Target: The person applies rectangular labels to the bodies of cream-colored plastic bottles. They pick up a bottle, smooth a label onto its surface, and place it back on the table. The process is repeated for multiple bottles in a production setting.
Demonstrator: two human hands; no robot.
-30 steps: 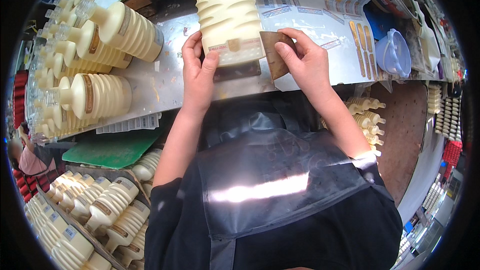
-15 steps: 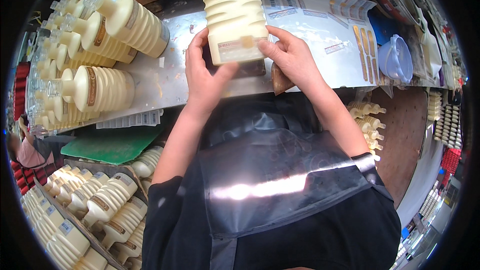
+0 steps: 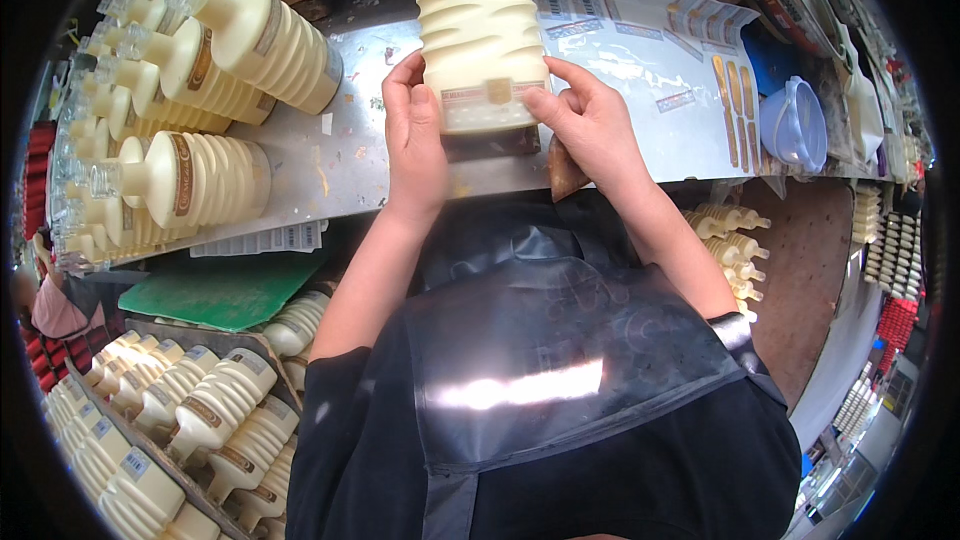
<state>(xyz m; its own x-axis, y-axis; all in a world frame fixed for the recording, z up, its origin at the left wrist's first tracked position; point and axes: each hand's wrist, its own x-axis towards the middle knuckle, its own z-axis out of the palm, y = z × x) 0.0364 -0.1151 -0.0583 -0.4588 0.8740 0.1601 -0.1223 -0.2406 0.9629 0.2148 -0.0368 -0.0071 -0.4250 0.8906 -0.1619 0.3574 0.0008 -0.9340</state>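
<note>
Both your hands hold the glossy, wavy-ribbed cream bottle (image 3: 475, 35) near its base — left hand (image 3: 415, 135) loosely curled, right hand (image 3: 595, 130) pinching it while a brown, pointed piece (image 3: 566, 172) shows beneath — above the scuffed metal bench (image 3: 350, 165).

Exposure: table (image 3: 350, 170) was brightly lit | Glare: white band washed out part of the apron (image 3: 515, 388); plastic sheet (image 3: 625, 75) reflected white patches | Shadow: darkness lay beneath the table | Distortion: edges bowed toward a black rim
</note>
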